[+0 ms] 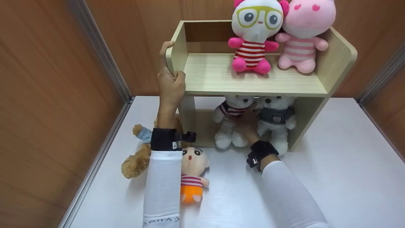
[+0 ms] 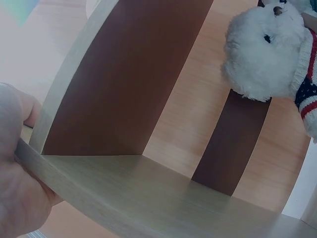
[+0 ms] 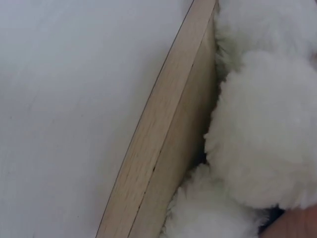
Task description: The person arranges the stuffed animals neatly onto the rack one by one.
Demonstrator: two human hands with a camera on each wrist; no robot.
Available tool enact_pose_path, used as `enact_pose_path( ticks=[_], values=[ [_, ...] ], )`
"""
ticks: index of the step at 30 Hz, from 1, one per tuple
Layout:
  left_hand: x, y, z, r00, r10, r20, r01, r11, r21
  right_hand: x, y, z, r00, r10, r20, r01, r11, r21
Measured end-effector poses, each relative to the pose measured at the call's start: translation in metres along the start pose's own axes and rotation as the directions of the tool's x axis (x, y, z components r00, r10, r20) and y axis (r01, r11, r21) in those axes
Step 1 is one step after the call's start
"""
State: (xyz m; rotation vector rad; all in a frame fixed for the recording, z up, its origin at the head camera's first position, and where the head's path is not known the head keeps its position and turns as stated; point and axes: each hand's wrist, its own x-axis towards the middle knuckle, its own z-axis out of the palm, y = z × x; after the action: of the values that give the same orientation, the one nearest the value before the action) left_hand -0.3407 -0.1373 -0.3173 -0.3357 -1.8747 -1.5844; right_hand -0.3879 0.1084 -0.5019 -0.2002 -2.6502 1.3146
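Left grip point(image 1: 171, 85): curling around the near edge of the left side panel point(image 1: 178, 47) of the wooden shelf point(image 1: 212, 74), clamping on that board

Right grip point(image 1: 248, 123): lying against the front of the striped-sweater plush point(image 1: 226, 126); shade and fur are hiding the fingers, so one cannot tell whether they are closing or resting flat

Striped-sweater plush, white, one: sitting upright in the lower compartment, left of the grey-shirt plush point(image 1: 276, 116) and just beside it; the upper level is partly hiding its head in the head view

Handling, as judged: probably weighing little, yielding under pressure, the fur offering friction rather than slipping; not seeming fragile. Best hold: around the torso at the sweater, with fingers and thumb on opposite sides, sparing limbs and ears. Caution: the neighbour is sitting so near that fingers could be catching its fur too

Wooden shelf, pale, two-level: standing on the white counter point(image 1: 343, 155); looking stiff, smooth and much heavier than the toys, so a side-panel edge is serving well as a hold

Further items: panda plush point(image 1: 250, 52) and pink plush point(image 1: 299, 49), both sitting on the upper level, toward the right; brown plush point(image 1: 137, 161) and orange-shorts doll point(image 1: 192, 188), both lying on the counter at the near left
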Motion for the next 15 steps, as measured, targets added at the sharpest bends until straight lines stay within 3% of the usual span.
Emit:
enact_pose_path(
  ticks=[15],
  values=[
    [0.0, 0.0, 0.001, 1.0, 0.009, -0.005, -0.009, 1.0, 0.001, -0.005, 0.0, -0.013, 0.993, -0.028, 0.116, 0.03, 0.999, -0.02]
  ],
)
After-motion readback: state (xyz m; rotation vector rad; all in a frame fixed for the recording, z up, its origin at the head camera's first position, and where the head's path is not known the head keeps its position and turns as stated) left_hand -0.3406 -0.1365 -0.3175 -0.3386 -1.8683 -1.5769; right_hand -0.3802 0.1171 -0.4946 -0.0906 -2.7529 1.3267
